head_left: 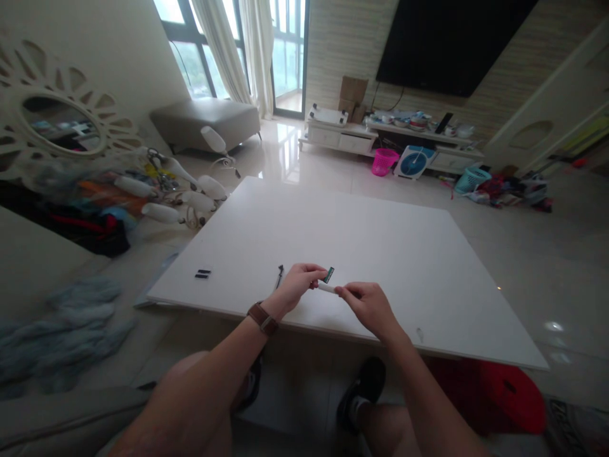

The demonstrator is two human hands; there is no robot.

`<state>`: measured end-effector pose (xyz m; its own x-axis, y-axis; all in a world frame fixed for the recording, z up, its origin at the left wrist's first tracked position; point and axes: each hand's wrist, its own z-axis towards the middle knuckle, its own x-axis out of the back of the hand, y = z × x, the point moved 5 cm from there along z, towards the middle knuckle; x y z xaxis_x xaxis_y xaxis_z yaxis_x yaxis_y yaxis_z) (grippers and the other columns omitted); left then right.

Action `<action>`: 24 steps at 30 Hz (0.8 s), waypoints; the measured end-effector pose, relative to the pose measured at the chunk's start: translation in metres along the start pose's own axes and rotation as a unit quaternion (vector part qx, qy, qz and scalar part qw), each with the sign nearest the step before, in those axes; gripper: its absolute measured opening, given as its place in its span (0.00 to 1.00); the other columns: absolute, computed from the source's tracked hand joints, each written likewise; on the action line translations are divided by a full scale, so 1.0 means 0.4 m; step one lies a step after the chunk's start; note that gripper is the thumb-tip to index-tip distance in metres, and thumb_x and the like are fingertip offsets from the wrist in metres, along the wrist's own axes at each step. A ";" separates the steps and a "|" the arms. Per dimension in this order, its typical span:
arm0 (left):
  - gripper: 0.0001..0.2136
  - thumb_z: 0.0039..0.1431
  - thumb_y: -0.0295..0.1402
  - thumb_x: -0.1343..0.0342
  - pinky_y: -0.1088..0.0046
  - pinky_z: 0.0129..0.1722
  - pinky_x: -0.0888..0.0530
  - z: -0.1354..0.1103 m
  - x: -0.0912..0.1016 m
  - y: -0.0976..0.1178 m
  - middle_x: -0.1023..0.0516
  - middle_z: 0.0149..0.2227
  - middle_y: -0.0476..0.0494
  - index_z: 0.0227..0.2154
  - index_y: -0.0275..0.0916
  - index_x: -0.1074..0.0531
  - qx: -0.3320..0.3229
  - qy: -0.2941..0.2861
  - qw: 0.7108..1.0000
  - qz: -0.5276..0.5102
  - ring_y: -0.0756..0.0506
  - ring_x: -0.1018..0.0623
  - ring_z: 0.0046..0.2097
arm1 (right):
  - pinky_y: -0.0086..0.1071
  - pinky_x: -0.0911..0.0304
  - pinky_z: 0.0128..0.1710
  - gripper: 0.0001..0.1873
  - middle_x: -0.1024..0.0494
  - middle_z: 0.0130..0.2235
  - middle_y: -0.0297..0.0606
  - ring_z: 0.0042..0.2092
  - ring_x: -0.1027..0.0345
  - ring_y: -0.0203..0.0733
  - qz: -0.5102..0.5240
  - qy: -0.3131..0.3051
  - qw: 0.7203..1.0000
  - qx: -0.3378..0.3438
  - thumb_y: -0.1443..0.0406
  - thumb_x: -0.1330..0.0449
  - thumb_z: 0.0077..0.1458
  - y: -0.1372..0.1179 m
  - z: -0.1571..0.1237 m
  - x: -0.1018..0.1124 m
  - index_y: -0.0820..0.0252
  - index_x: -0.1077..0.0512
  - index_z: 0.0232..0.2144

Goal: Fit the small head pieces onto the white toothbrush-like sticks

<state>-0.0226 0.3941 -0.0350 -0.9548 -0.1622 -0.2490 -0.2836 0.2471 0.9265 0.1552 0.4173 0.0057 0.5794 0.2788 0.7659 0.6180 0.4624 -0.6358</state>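
Over the near edge of a low white table [361,247], my left hand [297,284] and my right hand [366,304] meet. Both pinch a small white stick-like object [326,287]. The fingertips of my left hand also hold a tiny green-and-dark piece [329,274] at the stick's upper end. A brown watch is on my left wrist. Just left of my left hand, a thin dark tool [280,275] lies on the table. Two small black pieces [202,273] rest further left near the table's left edge.
A white lamp fixture with several bulbs [185,190] and a pile of clutter lie at the left. A TV cabinet [380,136], pink basket [384,161] and fan [413,162] stand at the back. A red object [495,393] sits under the table at the right.
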 end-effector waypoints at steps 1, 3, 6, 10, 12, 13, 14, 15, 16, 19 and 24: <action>0.11 0.43 0.37 0.34 0.73 0.28 0.41 -0.001 0.001 0.002 0.29 0.22 0.49 0.26 0.34 0.22 0.001 0.003 1.000 -0.003 0.53 0.37 0.25 | 0.30 0.53 0.26 0.27 0.31 0.20 0.33 0.24 0.43 0.34 0.009 -0.010 1.000 0.007 0.47 0.45 0.63 -0.003 0.000 -0.004 0.60 0.23 0.22; 0.11 0.43 0.37 0.33 0.73 0.28 0.41 -0.003 0.002 0.006 0.28 0.23 0.48 0.26 0.33 0.22 0.006 0.001 1.000 -0.007 0.53 0.37 0.25 | 0.30 0.53 0.27 0.27 0.30 0.20 0.33 0.25 0.43 0.35 0.023 0.017 1.000 0.003 0.47 0.46 0.63 0.000 0.002 0.006 0.60 0.22 0.24; 0.11 0.44 0.37 0.34 0.73 0.28 0.41 -0.006 0.004 0.010 0.28 0.24 0.48 0.27 0.33 0.21 0.009 -0.001 1.000 -0.001 0.53 0.37 0.26 | 0.30 0.53 0.27 0.27 0.31 0.20 0.33 0.25 0.42 0.35 0.015 0.060 0.998 -0.019 0.48 0.46 0.64 0.010 0.003 0.023 0.60 0.22 0.25; 0.11 0.44 0.38 0.34 0.73 0.28 0.41 -0.007 0.005 0.012 0.28 0.23 0.48 0.27 0.34 0.21 0.005 0.002 1.000 0.009 0.53 0.37 0.25 | 0.30 0.54 0.26 0.27 0.32 0.19 0.32 0.24 0.44 0.33 0.000 -0.037 0.999 0.015 0.49 0.45 0.63 -0.002 0.000 -0.003 0.60 0.25 0.20; 0.11 0.44 0.38 0.34 0.73 0.28 0.41 -0.006 0.004 0.012 0.28 0.23 0.48 0.27 0.34 0.21 0.004 0.002 1.000 0.009 0.53 0.37 0.25 | 0.29 0.54 0.26 0.27 0.33 0.19 0.32 0.24 0.45 0.33 0.016 -0.021 1.000 0.016 0.48 0.45 0.63 -0.003 0.001 0.001 0.60 0.24 0.22; 0.11 0.43 0.37 0.34 0.73 0.28 0.41 -0.006 0.003 0.012 0.28 0.23 0.48 0.27 0.34 0.21 0.005 0.001 1.000 0.009 0.53 0.37 0.25 | 0.30 0.53 0.26 0.27 0.33 0.19 0.32 0.24 0.44 0.34 0.023 0.007 1.000 0.009 0.48 0.46 0.63 -0.001 0.002 0.009 0.60 0.23 0.23; 0.11 0.43 0.37 0.34 0.73 0.28 0.41 -0.006 0.003 0.012 0.28 0.23 0.48 0.27 0.34 0.21 0.006 0.001 1.000 0.010 0.53 0.36 0.25 | 0.30 0.53 0.26 0.27 0.32 0.20 0.32 0.24 0.44 0.34 0.025 0.034 0.999 -0.002 0.48 0.46 0.63 0.003 0.003 0.016 0.60 0.22 0.24; 0.11 0.43 0.37 0.34 0.73 0.28 0.41 -0.006 0.003 0.012 0.28 0.23 0.48 0.27 0.34 0.21 0.007 0.001 1.000 0.012 0.53 0.36 0.26 | 0.30 0.53 0.26 0.27 0.32 0.20 0.32 0.24 0.44 0.34 0.021 0.050 0.998 -0.010 0.48 0.46 0.64 0.006 0.003 0.020 0.60 0.22 0.25; 0.11 0.43 0.37 0.34 0.72 0.28 0.41 -0.007 0.003 0.012 0.28 0.23 0.48 0.27 0.34 0.20 0.007 0.003 1.000 0.012 0.52 0.36 0.26 | 0.30 0.53 0.26 0.27 0.32 0.20 0.33 0.24 0.43 0.34 0.012 0.050 0.999 -0.014 0.48 0.46 0.64 0.007 0.004 0.020 0.60 0.22 0.25; 0.10 0.43 0.37 0.33 0.72 0.28 0.41 -0.007 0.006 0.013 0.28 0.23 0.48 0.26 0.34 0.20 0.007 0.006 1.000 0.007 0.53 0.37 0.25 | 0.30 0.53 0.27 0.26 0.30 0.20 0.33 0.24 0.43 0.34 -0.016 -0.008 1.000 0.007 0.50 0.45 0.63 -0.001 0.004 0.003 0.59 0.24 0.22; 0.11 0.44 0.36 0.33 0.72 0.29 0.41 -0.005 0.008 0.010 0.26 0.25 0.47 0.27 0.34 0.20 0.008 -0.005 1.000 0.002 0.53 0.36 0.26 | 0.30 0.54 0.27 0.27 0.32 0.19 0.32 0.24 0.44 0.34 -0.001 0.049 0.999 -0.004 0.49 0.46 0.64 0.006 0.003 0.018 0.60 0.25 0.23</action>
<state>-0.0267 0.3925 -0.0316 -0.9568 -0.1520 -0.2478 -0.2808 0.2621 0.9233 0.1601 0.4214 0.0096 0.6265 0.1939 0.7549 0.6239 0.4556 -0.6349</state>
